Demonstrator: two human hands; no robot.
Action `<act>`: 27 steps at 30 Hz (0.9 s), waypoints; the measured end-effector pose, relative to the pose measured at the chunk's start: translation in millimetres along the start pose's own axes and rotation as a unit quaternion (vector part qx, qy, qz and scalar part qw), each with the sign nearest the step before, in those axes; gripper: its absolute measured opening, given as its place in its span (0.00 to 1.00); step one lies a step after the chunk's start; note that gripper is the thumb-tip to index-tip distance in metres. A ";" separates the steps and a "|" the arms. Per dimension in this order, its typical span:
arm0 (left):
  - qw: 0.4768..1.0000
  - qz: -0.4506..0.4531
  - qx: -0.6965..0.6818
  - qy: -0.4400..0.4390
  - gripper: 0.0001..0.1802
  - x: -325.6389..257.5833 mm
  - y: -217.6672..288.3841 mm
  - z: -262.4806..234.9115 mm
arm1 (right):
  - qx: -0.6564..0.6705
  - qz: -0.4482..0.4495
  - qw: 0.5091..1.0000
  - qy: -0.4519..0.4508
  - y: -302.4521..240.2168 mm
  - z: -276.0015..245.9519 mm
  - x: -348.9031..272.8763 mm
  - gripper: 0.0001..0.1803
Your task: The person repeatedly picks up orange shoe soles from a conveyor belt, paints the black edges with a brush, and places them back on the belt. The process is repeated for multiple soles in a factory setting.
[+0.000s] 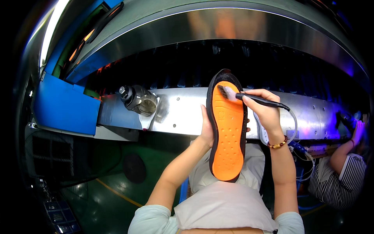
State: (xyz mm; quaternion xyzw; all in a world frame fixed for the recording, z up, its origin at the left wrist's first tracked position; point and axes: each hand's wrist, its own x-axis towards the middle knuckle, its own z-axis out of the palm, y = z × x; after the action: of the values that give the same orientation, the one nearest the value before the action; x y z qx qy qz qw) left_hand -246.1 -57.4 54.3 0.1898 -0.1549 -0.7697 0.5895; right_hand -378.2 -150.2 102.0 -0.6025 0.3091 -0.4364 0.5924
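An orange shoe sole (228, 144) with a raised black rim is held lengthwise in front of me, its dimpled inner face up. My left hand (207, 126) is closed around its left edge and underside, with fingertips showing past the right edge. My right hand (265, 109) grips the black handle of a brush (257, 100), whose pale, dark-tipped bristles rest on the orange face near the far end. A thin pale tube runs from the handle's rear down past my wrist. Part of a white sole-shaped piece (261, 130) shows beneath my right hand.
A metal ledge (179, 111) crosses in front of me, with a dark lidded bottle (138, 100) on its left part. Behind it runs a dark slot under a curved metal machine edge (163, 35). At the right, a co-worker in a striped top (339, 181) works under violet light.
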 end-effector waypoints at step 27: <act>0.997 0.056 0.035 0.042 0.48 -20.8 -3.4 27.8 | 0.233 0.005 0.963 -0.138 -20.1 -23.2 -28.3 0.08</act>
State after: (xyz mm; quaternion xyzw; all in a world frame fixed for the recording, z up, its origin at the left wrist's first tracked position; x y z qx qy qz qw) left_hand -257.3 -35.9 79.4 0.2330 -0.1673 -0.7210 0.6308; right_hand -413.9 -133.2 115.3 -0.5011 0.1169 -0.4060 0.7552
